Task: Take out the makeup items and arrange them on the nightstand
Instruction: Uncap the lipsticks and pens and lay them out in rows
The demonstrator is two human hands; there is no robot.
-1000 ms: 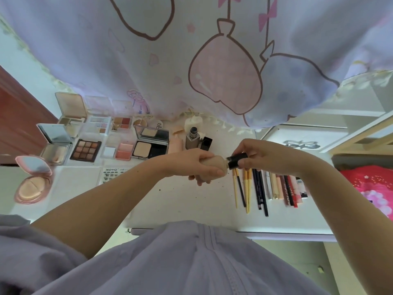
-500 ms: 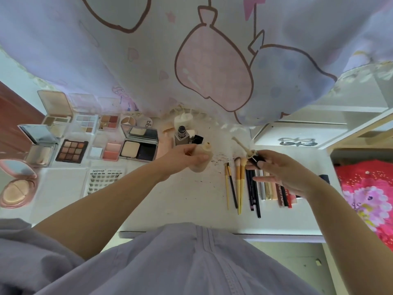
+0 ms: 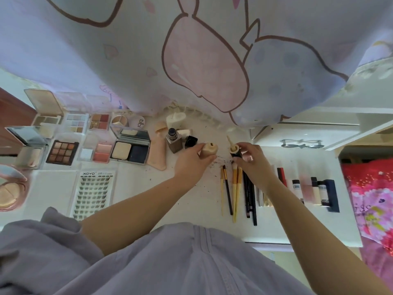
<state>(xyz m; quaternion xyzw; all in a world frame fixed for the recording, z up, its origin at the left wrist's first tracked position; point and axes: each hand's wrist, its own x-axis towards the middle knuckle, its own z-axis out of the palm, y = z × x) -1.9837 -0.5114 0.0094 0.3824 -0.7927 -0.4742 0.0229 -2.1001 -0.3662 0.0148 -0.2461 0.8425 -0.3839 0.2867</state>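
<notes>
- Lilac curtain (image 3: 106, 50) with pink cartoon shapes hangs over the far edge of the white tabletop (image 3: 191, 205).
- Lash tray (image 3: 92, 194) lies flat at front left; open compacts and palettes sit in rows behind it, among them a brown eyeshadow palette (image 3: 62, 152) and a black-and-cream powder compact (image 3: 130, 150).
- Brushes (image 3: 232, 188) and dark pencils lie side by side at front right, lip tubes (image 3: 319, 192) further right.
- Left hand (image 3: 191, 165): grip curled round a beige bottle (image 3: 209, 149), which stands upright on the tabletop, mouth uncapped, just right of a square brown bottle (image 3: 174, 142).
- Right hand (image 3: 251, 160): grip pinching the black cap (image 3: 236, 153), its cream wand pointing up and away, near the bottle but apart from it.
- Dark specks (image 3: 221, 161) scattered between the hands.
</notes>
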